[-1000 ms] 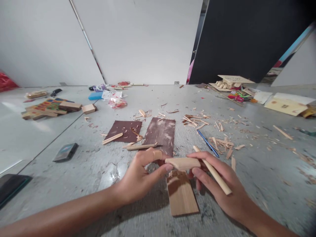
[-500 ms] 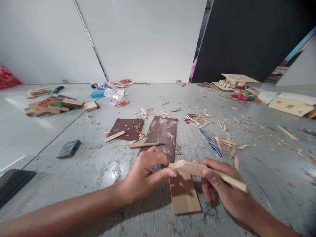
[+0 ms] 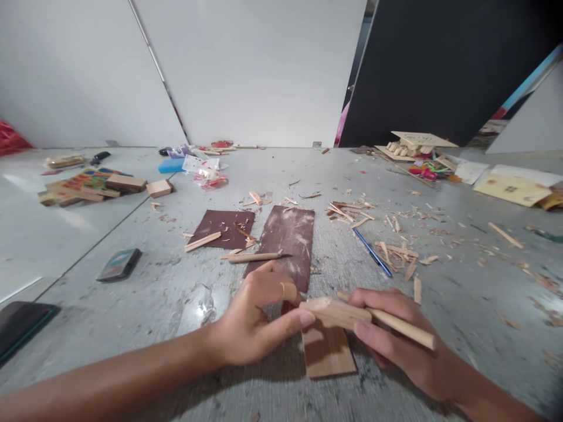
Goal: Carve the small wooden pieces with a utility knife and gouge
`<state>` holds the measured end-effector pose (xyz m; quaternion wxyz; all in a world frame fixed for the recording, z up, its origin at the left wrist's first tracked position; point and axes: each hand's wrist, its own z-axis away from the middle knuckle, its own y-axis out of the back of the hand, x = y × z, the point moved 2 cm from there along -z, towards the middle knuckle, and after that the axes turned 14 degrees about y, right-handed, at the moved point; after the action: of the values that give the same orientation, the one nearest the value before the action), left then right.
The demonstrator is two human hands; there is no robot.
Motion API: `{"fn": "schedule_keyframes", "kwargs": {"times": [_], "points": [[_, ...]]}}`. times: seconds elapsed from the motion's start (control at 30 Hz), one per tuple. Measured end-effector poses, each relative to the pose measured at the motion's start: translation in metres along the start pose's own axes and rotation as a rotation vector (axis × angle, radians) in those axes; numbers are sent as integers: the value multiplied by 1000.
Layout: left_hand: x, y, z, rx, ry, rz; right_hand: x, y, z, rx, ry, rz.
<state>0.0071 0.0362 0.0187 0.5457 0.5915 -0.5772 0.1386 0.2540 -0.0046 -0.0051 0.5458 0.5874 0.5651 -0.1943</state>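
Observation:
A pale wood block [image 3: 338, 313] with a carved, rough upper edge is held level in front of me. My left hand [image 3: 253, 319] is closed on its left end, thumb in front, with a plaster-like band round one finger. The block's right end is pinched by my right hand [image 3: 396, 337], which also carries a round wooden stick [image 3: 407, 330] slanting across its fingers. The stick's far tip is partly hidden behind the block. Beneath lies a flat wooden board [image 3: 329, 354]. Beyond my left hand, a wooden-handled carving knife [image 3: 255, 257] rests across brown sandpaper [image 3: 290, 234].
A second sandpaper sheet [image 3: 225, 225] bears thin sticks and shavings. A blue pen [image 3: 372, 252] lies among wood shavings [image 3: 398, 252] on the right. At the left are a small dark box [image 3: 118, 265], a black phone-like object [image 3: 24, 325] and wood blocks [image 3: 125, 183].
Both hands have lowered the wood block slightly toward the board. My right fingers have shifted along its right end, and the view has moved a little.

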Motion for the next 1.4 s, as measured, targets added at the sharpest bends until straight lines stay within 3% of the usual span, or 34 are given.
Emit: {"fn": "schedule_keyframes", "kwargs": {"times": [0.07,0.17,0.23,0.3,0.47,0.63,0.93,1.07,1.4], "points": [[3,1,3,-10,3,-53,1,11,-10,53,-28,-47],[5,2,6,-16,10,-100,2,31,-28,375,-72,-317],[6,2,5,-23,3,-142,2,37,-33,488,-70,-417],[7,-1,4,-53,3,-209,2,35,-32,469,-66,-387],[7,-13,1,-204,112,-439,-1,13,-17,274,-34,-243],[7,-17,4,-303,94,-580,-3,4,-10,229,10,-250],[4,-20,8,-278,93,-589,-6,2,-17,295,15,-320],[5,-21,9,-251,96,-589,-4,3,-15,216,11,-184],[3,-21,9,-295,84,-572,-3,-1,-11,124,-34,-165]]}}
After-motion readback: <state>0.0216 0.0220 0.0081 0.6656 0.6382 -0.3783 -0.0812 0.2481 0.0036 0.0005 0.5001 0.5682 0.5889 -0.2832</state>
